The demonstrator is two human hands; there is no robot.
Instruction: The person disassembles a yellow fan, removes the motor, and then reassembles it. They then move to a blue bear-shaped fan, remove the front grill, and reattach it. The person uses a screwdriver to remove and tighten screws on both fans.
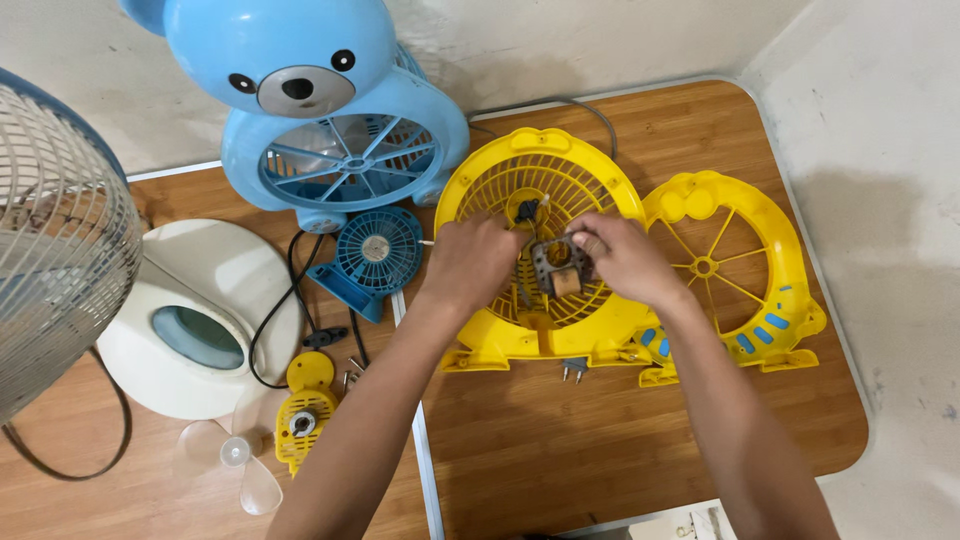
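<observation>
Yellow fan grille (500, 190): on tabletop (560, 440). Left hand (468, 262), right hand (625, 258) pinching motor (558, 270) over grille centre. Front cover (745, 270) off, right of grille. Blade (232, 455), screws (352, 368) loose, left of grille.

Both bare forearms are extended up from the lower edge of the view and are angled inward toward each other. The left hand (468, 262) is held knuckles up, its fingers curled and pointed rightward. The right hand (622, 258) is set just beside it, fingers bent in a pinch
</observation>
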